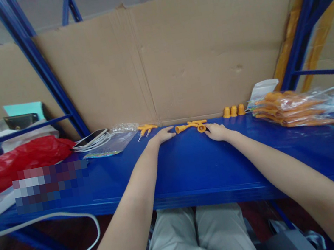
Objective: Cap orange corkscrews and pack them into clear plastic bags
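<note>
Far back on the blue shelf, my left hand (165,134) lies with its fingers stretched out, just left of a yellow plastic piece with a flared cup end (182,128). My right hand (217,131) has its fingertips at a second yellow cup-ended piece (201,128), whose round opening faces me; the fingers look closed on its edge. These two pieces lie close together, with slim yellow arms behind them. Left of my left hand rest yellow handles with metal corkscrew spirals (146,129). Three yellow caps (233,111) stand upright beyond my right hand.
Clear bags of yellow parts (290,109) are piled at the right. On the left are a phone (94,137) with a white cable, a clear plastic bag (115,141) and a red bag (27,156). A cardboard panel (189,52) closes the back between blue posts.
</note>
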A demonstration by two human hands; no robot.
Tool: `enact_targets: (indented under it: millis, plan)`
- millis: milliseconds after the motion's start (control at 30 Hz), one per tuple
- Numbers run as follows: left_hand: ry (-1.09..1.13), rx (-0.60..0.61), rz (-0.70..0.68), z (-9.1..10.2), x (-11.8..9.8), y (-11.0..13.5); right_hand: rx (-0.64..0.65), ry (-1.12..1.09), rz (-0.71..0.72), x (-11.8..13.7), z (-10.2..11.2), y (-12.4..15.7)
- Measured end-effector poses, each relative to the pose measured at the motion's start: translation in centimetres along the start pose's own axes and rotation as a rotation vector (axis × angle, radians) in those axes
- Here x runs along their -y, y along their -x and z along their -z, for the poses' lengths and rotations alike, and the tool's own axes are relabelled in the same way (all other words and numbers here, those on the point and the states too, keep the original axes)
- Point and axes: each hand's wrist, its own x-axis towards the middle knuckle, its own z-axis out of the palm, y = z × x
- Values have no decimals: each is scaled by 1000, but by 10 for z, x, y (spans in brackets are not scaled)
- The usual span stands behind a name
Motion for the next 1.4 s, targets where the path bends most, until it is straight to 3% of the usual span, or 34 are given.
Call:
enact_targets:
  millis: [200,333,500,667,833,967,1067,1167,1267,1400]
  plan:
    - [-157,-6,-67,-6,-42,-2,-5,10,5,1,1,2]
    - [-199,-27,-186,-13,-62,0,-29,19,35,1,1,2]
    - [-220,13,-343,-20,-83,5,-77,6,62,-2,0,-1]
    - [-228,73,-372,-22,-90,8,-99,-60,53,-7,-1,-3]
    - [-202,138,-335,-16,-74,3,-53,-97,-51,-5,-1,-3]
    - [-238,-26,-24,-1,-48,5,22,-95,-102,-9,-3,-7]
    - [-316,-172,293,11,-22,13,58,-71,-61,-16,-8,-12]
    - [-316,-168,516,19,3,22,51,-55,-19,-23,-12,-16]
    - [-343,-77,465,22,19,28,38,-45,3,-27,-16,-18]
    - [-417,-47,344,23,21,30,28,-46,16,-31,-18,-20]
